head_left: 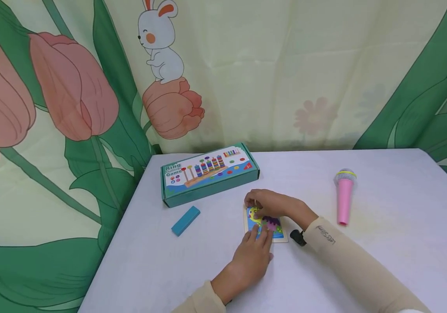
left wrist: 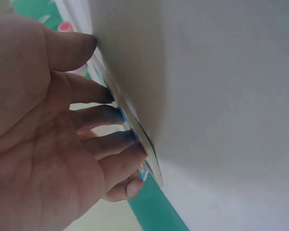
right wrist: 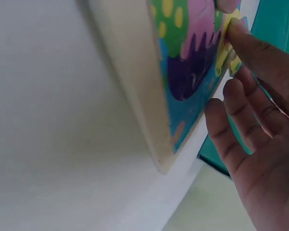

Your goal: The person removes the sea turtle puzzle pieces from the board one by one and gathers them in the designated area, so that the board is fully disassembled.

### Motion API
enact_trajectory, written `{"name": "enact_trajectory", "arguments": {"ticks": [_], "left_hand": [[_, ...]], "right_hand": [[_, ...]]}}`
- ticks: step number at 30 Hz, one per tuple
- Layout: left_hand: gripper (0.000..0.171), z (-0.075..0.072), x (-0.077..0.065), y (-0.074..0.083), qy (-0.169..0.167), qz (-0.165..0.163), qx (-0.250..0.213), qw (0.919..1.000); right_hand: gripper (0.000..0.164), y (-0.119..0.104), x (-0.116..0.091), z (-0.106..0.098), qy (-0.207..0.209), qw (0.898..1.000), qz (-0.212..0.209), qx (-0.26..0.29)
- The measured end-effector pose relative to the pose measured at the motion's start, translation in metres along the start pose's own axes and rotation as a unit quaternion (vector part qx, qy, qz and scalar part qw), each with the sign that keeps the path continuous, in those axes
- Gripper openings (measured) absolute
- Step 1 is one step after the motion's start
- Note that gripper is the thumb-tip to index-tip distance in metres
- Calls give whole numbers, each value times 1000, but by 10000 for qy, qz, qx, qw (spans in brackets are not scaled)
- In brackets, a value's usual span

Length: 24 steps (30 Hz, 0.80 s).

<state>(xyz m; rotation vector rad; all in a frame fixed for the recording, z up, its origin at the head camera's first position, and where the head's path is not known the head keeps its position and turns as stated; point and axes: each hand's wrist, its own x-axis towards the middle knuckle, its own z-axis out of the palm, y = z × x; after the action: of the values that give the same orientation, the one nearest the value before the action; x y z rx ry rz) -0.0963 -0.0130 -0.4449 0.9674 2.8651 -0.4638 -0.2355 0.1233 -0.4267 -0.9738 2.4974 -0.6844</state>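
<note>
A small wooden jigsaw board point(head_left: 282, 239) with a colourful cartoon animal lies on the table in the head view. My left hand point(head_left: 251, 256) rests its straight fingertips on the near side of the board; in the left wrist view the thumb point(left wrist: 74, 50) is at the board's edge. From the far side, my right hand point(head_left: 273, 203) reaches over the board. Its thumb and fingers pinch a yellow puzzle piece point(right wrist: 235, 65), which stands tilted at the board's far end in the right wrist view. A purple and pink part point(head_left: 272, 223) of the picture shows between the hands.
A green ring game box point(head_left: 211, 174) stands at the back left of the white table point(head_left: 137, 261). In front of it lies a blue block point(head_left: 186, 221). A pink toy microphone point(head_left: 345, 198) lies to the right. A black object point(head_left: 298, 238) shows beside the right sleeve.
</note>
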Motion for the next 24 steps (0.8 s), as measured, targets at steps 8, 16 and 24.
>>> {"name": "enact_trajectory", "arguments": {"ticks": [8,16,24], "left_hand": [[61,1,-1,-2,79,39,106,9999],[62,0,2,0,-14,-13,50,10000],[63,1,3,3,-175,-60,27,9998]], "right_hand": [[17,14,-7,2,636,9946,-168,808],[15,50,-42,-31,1235,9847,756,969],[15,67,-49,-21,1282,9832,1096,691]]}}
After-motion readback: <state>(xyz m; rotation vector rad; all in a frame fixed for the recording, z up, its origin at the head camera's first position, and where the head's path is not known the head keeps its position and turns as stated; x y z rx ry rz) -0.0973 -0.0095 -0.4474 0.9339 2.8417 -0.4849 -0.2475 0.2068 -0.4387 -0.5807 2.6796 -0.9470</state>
